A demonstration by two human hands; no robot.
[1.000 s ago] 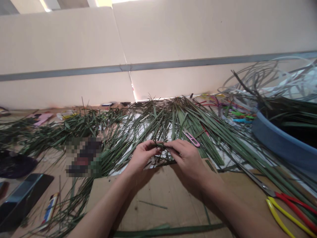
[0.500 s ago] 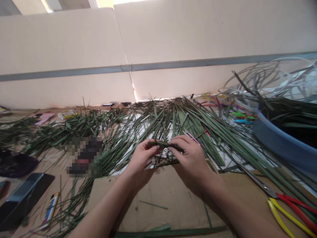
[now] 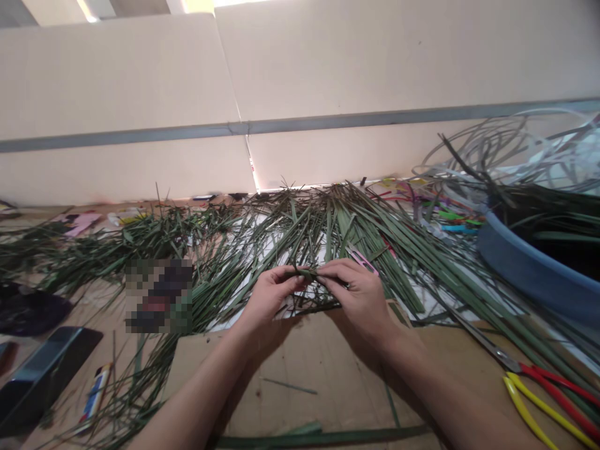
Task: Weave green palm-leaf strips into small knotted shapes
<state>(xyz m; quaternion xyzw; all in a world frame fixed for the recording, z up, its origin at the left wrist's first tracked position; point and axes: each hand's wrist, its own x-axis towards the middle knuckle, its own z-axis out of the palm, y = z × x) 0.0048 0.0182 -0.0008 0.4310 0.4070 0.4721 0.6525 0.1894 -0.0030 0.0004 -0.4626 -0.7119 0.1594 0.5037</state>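
Note:
Between my two hands is a small piece of green leaf strips (image 3: pixel 307 273), pinched from both sides above the near edge of a leaf pile. My left hand (image 3: pixel 273 290) has thumb and fingers closed on its left end. My right hand (image 3: pixel 354 289) pinches its right end, the fingertips close to those of the left. How the strips are folded or woven is too small and partly covered by fingers. Just past my right hand lies a pink-handled tool (image 3: pixel 362 257), partly hidden. Long green leaves (image 3: pixel 347 222) fan out behind both hands.
Cardboard (image 3: pixel 290 369) lies under my forearms. At right are scissors with red handles (image 3: pixel 539 372), a yellow-handled tool (image 3: pixel 529 406) and a blue tub (image 3: pixel 529 265) of leaves. A lighter (image 3: pixel 96 394) and a dark phone-like object (image 3: pixel 51 375) lie left. A pale wall (image 3: pixel 300 69) stands behind.
My right hand has shifted slightly left and its fingers have come nearer the left fingertips, uncovering more of the pink-handled tool. Both hands still pinch the leaf strips.

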